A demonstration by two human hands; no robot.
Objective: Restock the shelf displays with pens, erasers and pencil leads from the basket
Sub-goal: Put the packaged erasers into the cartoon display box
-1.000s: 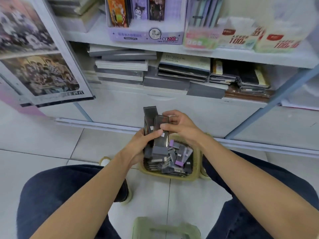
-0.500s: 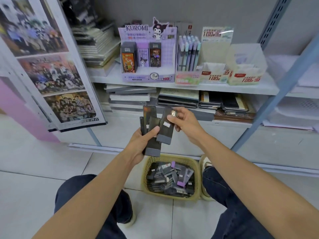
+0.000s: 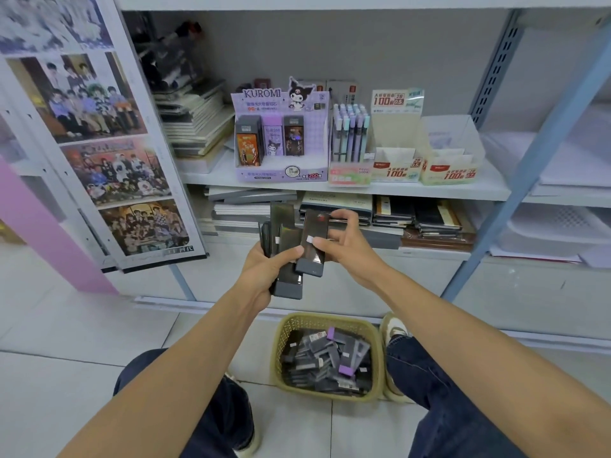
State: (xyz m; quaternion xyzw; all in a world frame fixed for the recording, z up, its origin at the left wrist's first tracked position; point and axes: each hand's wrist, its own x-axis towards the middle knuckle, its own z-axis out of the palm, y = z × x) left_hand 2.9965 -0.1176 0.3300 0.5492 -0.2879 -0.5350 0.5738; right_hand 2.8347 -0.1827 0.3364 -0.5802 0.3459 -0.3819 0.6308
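Note:
My left hand [image 3: 263, 271] grips a fanned bunch of dark flat pencil-lead packs [image 3: 287, 259] in front of the lower shelf. Beside it, my right hand [image 3: 344, 247] pinches one more dark pack [image 3: 312, 246] that overlaps the bunch. Below them on the floor stands an olive basket [image 3: 281, 335] filled with several more grey and purple packs. On the shelf above is the purple Kuromi display [image 3: 281, 173] with three rows of lead packs, and a pen box [image 3: 350, 137] to its right.
Two pale cardboard display boxes [image 3: 396, 166] [image 3: 453, 170] stand right of the pens. Stacked notebooks [image 3: 390, 213] fill the lower shelf. A poster panel [image 3: 109, 166] leans at the left. A blue shelf upright [image 3: 515, 183] slants at the right. My knees flank the basket.
Both hands have risen from the basket with the packs, up to lower-shelf height. The view has tilted up, so the display shelf shows in full.

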